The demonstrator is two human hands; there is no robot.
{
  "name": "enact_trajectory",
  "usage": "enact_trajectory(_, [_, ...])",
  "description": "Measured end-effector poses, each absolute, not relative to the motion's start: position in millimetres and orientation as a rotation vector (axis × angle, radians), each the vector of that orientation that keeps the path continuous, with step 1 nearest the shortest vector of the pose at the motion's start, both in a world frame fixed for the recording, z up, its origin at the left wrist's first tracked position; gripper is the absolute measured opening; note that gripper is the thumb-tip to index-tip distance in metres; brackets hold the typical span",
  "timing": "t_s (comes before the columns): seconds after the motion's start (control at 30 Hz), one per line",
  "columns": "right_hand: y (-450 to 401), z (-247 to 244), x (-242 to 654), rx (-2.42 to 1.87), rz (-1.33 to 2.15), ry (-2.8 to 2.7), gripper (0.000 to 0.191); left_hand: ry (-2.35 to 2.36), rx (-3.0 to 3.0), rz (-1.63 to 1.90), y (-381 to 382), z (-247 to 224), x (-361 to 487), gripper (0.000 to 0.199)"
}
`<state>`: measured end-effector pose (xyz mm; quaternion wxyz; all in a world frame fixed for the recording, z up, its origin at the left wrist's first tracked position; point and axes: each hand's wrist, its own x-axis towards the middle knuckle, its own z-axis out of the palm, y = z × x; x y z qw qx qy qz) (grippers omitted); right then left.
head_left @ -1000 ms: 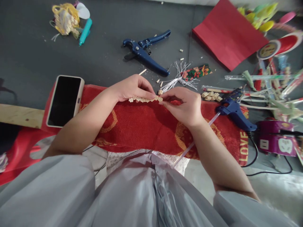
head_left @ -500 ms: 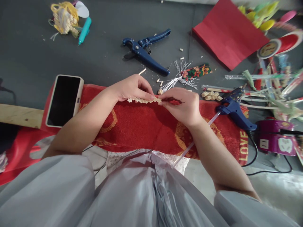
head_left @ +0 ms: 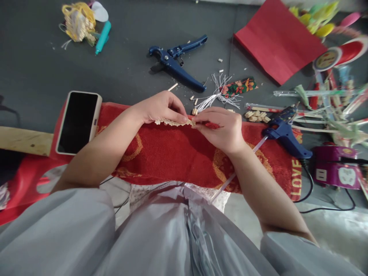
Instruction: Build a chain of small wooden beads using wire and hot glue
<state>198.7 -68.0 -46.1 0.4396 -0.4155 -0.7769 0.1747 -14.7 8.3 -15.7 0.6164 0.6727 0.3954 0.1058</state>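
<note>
Cream-coloured and knobbly, a narrow strip (head_left: 172,122) lies between the two hands, over the far edge of a red towel (head_left: 172,153). The left hand (head_left: 161,107) pinches it from above, thumb and fingers closed on its length; the right hand (head_left: 222,128) has thumb and forefinger brought together at its right end, though any smaller piece between them is hidden. This looks like close fingertip work on that end, and it seems to call for a steady left hold and a small, exact touch from the right.

The towel runs along the near side of a dark grey table (head_left: 123,61). Beyond the hands rest a blue cutter (head_left: 179,69) and white threads (head_left: 214,100); a blue glue gun (head_left: 281,132) lies to the right, a phone (head_left: 77,122) to the left. Red plastic (head_left: 25,180) shows at the near left, pale floor (head_left: 241,214) below.
</note>
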Motion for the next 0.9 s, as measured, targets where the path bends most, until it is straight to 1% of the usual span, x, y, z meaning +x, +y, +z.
enact_trajectory(0.3, [-67.7,-37.1,202.6,-1.105,0.579,-1.908,0.007,0.97,1.555,0.225,8.2,-16.4,-15.0,0.019])
enact_trajectory(0.53, [-66.2,-37.9,203.3,-1.134,0.598,-1.902,0.003,1.008,1.519,0.242,7.7,-13.2,-14.0,0.04])
enact_trajectory(0.9, [-66.3,-39.2,204.3,-1.142,0.616,-1.905,0.005,1.049,1.487,0.222,10.7,-18.3,-14.7,0.058])
